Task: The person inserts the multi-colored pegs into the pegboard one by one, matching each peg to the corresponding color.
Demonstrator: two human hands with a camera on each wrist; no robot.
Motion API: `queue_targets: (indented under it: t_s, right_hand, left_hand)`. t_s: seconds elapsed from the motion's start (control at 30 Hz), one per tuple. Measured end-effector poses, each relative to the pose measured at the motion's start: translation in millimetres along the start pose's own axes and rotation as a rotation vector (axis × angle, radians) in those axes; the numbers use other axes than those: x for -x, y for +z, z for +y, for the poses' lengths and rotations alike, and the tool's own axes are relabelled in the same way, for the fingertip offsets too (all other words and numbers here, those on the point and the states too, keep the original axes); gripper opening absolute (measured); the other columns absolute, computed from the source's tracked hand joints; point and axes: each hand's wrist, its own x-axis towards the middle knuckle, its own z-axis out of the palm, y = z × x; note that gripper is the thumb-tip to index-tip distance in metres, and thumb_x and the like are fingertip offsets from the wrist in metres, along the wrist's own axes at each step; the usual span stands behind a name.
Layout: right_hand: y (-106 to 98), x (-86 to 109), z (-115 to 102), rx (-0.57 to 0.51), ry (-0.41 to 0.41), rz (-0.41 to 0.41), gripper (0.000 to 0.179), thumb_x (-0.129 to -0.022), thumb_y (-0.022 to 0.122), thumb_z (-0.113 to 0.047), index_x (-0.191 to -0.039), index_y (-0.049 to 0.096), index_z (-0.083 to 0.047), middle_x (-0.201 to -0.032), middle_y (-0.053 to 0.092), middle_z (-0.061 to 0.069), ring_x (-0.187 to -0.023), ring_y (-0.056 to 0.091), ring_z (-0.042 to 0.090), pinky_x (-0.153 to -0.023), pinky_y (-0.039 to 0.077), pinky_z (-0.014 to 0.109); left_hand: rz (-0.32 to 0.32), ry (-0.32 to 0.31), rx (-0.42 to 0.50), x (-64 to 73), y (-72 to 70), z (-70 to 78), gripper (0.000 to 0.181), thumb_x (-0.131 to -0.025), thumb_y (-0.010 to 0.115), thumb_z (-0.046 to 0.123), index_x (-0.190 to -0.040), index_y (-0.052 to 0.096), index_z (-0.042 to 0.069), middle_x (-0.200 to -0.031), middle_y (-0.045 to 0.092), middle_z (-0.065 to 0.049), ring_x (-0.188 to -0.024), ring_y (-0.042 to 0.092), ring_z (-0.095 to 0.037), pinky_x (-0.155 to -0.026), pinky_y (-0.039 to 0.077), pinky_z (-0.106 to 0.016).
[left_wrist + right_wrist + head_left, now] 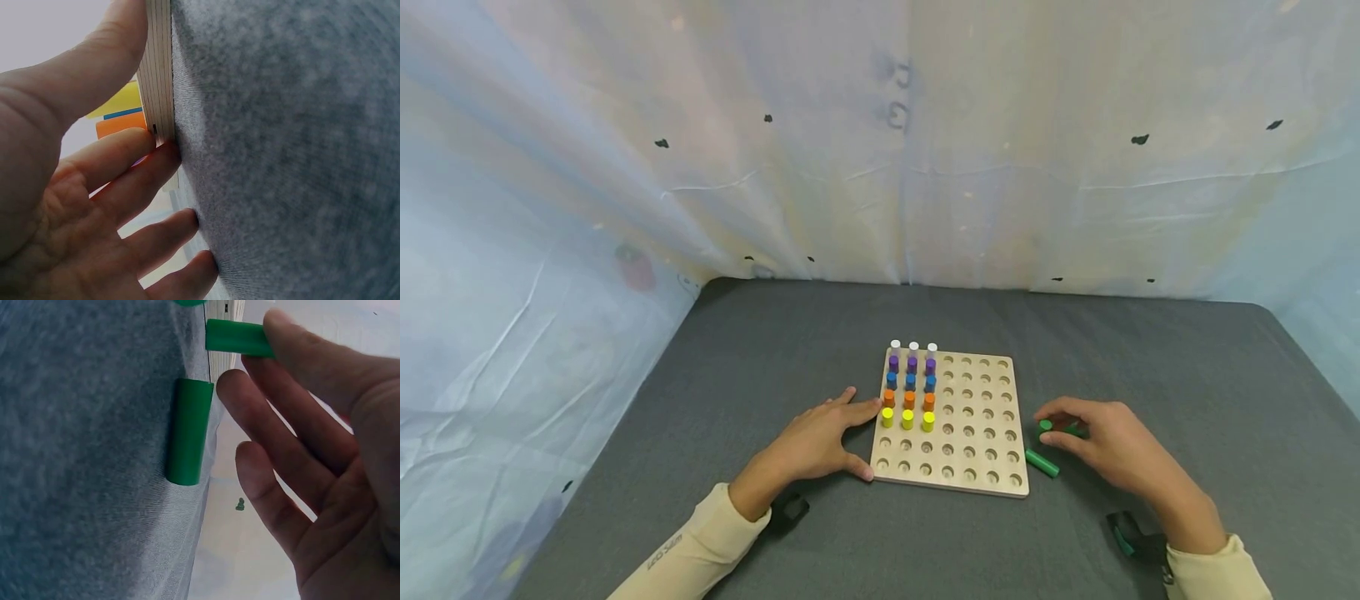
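Observation:
A square wooden pegboard (973,454) with rows of round holes lies on the table. Its left columns carry upright pegs in rows: white (913,347), purple (912,365), blue (910,382), orange (909,400) and yellow (907,418). With straight, spread fingers my left hand (820,437) touches the board's left edge. Off the board's right side, my right hand (1112,442) pinches a green peg (240,339) between thumb and fingers. Another green peg (1042,463) lies by the board's right edge. A further green peg (189,431) lies on the cloth, partly under the right hand in the head view.
Dark grey cloth (775,333) covers the table. Pale plastic sheeting (970,167) hangs behind it and along the left side. Black wrist straps (1138,542) sit at both cuffs.

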Motion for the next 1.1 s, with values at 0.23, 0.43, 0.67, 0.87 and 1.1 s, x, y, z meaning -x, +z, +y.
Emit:
queue_targets:
  t_s: [0.23, 0.43, 0.67, 0.87, 1.1]
  right_hand:
    - [2.0, -2.9, -7.6, 0.005, -0.054, 0.037, 0.024, -0.087, 0.077, -0.024, -0.110, 0.072, -0.028, -0.097, 0.073, -0.017, -0.086, 0.069, 0.003, -0.073, 0.055, 0.033]
    - [0.7, -15.7, -31.3, -0.032, -0.125, 0.055, 0.025, -0.086, 0.077, -0.020, -0.110, 0.073, -0.024, -0.095, 0.073, -0.016, -0.085, 0.067, 0.003, -0.073, 0.055, 0.034]
    - [10.2, -34.9, -65.1, -0.085, -0.201, -0.014, 0.021, -0.090, 0.074, -0.023, -0.111, 0.073, -0.021, -0.097, 0.073, -0.013, -0.085, 0.067, 0.004, -0.069, 0.052, 0.027]
    - [21.6, -46.7, -90.5, -0.111, -0.256, -0.059, 0.023, -0.090, 0.074, -0.028, -0.113, 0.073, -0.024, -0.101, 0.073, -0.015, -0.088, 0.066, 0.001, -0.074, 0.053, 0.026]
    - [34.5, -54.5, -106.4, -0.191, -0.267, -0.113, 0.023, -0.091, 0.073, -0.027, -0.113, 0.072, -0.024, -0.101, 0.072, -0.014, -0.087, 0.066, 0.000, -0.071, 0.053, 0.023]
  left_hand:
    - [-0.002, -0.010, 0.002, 2.1, 1.1, 0.6, 0.098, -0.066, 0.088, 0.045, -0.152, 0.043, 0.028, -0.161, 0.036, -0.001, -0.148, 0.030, -0.042, -0.111, 0.031, -0.068]
    - [0.003, 0.019, 0.010, 0.7, 0.9, 0.7, 0.098, -0.066, 0.088, 0.046, -0.151, 0.043, 0.030, -0.160, 0.037, -0.001, -0.148, 0.031, -0.043, -0.110, 0.031, -0.069]
    - [-0.005, 0.023, 0.021, 0.7, -1.7, -2.7, 0.097, -0.067, 0.089, 0.047, -0.151, 0.044, 0.032, -0.161, 0.036, -0.001, -0.150, 0.030, -0.039, -0.111, 0.029, -0.069]
    - [-0.012, 0.040, 0.009, 0.2, -3.5, -4.8, 0.096, -0.068, 0.088, 0.049, -0.151, 0.043, 0.031, -0.161, 0.036, -0.005, -0.149, 0.031, -0.039, -0.110, 0.032, -0.068]
    - [0.038, 0.080, 0.018, -1.5, -3.8, -3.5, 0.095, -0.066, 0.089, 0.048, -0.149, 0.048, 0.026, -0.154, 0.047, 0.003, -0.151, 0.031, -0.031, -0.109, 0.034, -0.068]
